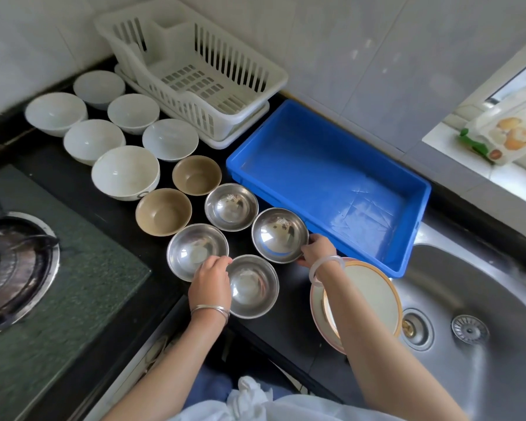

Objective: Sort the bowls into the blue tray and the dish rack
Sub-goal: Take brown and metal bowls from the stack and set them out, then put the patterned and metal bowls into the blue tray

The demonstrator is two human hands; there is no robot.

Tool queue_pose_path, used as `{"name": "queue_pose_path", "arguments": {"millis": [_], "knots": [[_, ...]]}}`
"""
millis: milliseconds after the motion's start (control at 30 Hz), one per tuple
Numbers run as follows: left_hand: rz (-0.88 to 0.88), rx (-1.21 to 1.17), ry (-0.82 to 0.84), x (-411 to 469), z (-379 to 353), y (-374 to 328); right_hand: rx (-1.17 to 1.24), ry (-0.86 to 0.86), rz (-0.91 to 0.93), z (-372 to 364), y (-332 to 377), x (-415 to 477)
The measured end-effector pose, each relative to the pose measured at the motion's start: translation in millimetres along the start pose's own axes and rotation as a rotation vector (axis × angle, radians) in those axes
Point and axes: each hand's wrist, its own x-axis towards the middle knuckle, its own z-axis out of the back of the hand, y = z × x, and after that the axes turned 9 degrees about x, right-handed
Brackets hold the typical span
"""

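- While both forearms reach up from the bottom of the frame, the left hand (211, 279) sits at centre, fingers curled over the touching rims of two steel bowls — the nearest steel bowl (252, 286) and the steel bowl to its upper left (197, 251); which one it actually grips, cannot tell.
- Right hand (315, 250), just right of centre, pinches the lower-right rim of a third steel bowl (280, 234), fingers closed on the edge.
- Right forearm crosses over a stack of plates (374, 291) at the lower right, beside the sink (480, 299).
- Fourth steel bowl (231, 206) stands free at centre, untouched.
- Two brown bowls (163, 211) (196, 174) sit just left of and above the steel ones.
- Six white bowls (125, 171) cluster toward the upper left on the black counter (73, 189); gas burner (9, 262) at the left edge.
- Blue tray (325, 165), right of centre, holds no bowls — its near-left rim is just beside the third steel bowl.
- White dish rack (195, 71), top centre against the wall, holds no bowls either.
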Motion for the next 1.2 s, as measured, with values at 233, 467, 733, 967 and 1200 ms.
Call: {"name": "queue_pose_path", "arguments": {"millis": [233,467,733,967,1200], "knots": [[-0.038,0.031,0.022,5.1,2.0,0.0,0.007,0.006,0.034,0.9,-0.1,-5.6],[-0.157,-0.113,0.023,16.7,14.4,-20.5,-0.085,-0.162,0.264,28.2,-4.8,-38.5],[-0.344,-0.217,0.317,10.6,-2.5,-89.2,-0.093,-0.566,0.309,96.6,-65.0,-74.0],[-0.430,-0.093,0.595,-14.2,-25.7,-126.7,0.061,-0.493,0.058,111.9,-125.5,-79.0],[-0.321,-0.147,0.549,-22.8,-33.4,-128.3,0.167,-0.533,-0.008,104.2,-135.8,-80.7]]}}
